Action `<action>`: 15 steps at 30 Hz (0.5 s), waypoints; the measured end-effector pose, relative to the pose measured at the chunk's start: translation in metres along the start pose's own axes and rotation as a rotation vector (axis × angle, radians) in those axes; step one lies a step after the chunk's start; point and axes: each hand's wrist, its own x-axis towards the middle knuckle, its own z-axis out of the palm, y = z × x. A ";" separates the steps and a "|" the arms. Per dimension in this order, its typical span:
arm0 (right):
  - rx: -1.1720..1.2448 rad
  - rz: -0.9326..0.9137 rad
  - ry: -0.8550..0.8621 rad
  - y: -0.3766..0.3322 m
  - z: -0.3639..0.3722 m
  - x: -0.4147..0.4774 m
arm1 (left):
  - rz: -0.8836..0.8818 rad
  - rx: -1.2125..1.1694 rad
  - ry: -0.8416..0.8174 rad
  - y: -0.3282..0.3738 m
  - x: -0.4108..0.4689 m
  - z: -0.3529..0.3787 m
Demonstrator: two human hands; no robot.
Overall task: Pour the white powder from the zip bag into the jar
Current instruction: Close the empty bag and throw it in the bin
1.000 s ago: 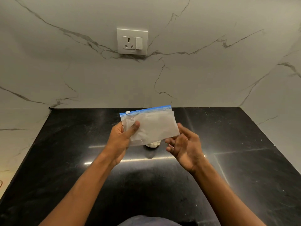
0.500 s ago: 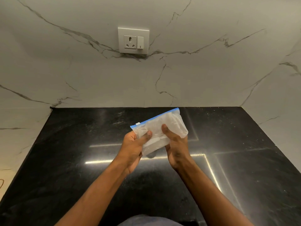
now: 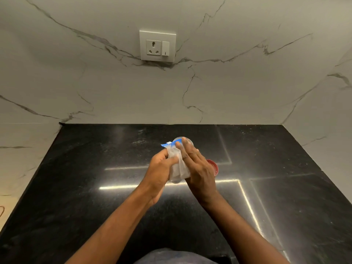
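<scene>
A clear zip bag (image 3: 177, 166) with a blue zip strip holds white powder and is bunched between both hands above the black counter. My left hand (image 3: 159, 171) grips its left side, thumb on the plastic. My right hand (image 3: 196, 164) presses flat against its right side, fingers stretched up to the blue strip. The zip end points away from me, over the clear rim of the jar (image 3: 187, 140), which is mostly hidden behind my right fingers. A red lid (image 3: 214, 167) lies on the counter just right of my right hand.
The black stone counter (image 3: 95, 187) runs back to a white marble wall with a socket and switch plate (image 3: 157, 46). Marble walls close in the left and right sides. Bright light streaks reflect on the counter.
Both hands carried the bag forward and turned it so the zip end points away, over the jar. My right hand went from pinching the bag to lying flat on it. The red lid came into view.
</scene>
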 end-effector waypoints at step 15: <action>0.450 0.330 -0.157 -0.040 -0.035 -0.006 | 0.010 -0.230 0.229 0.001 0.003 0.000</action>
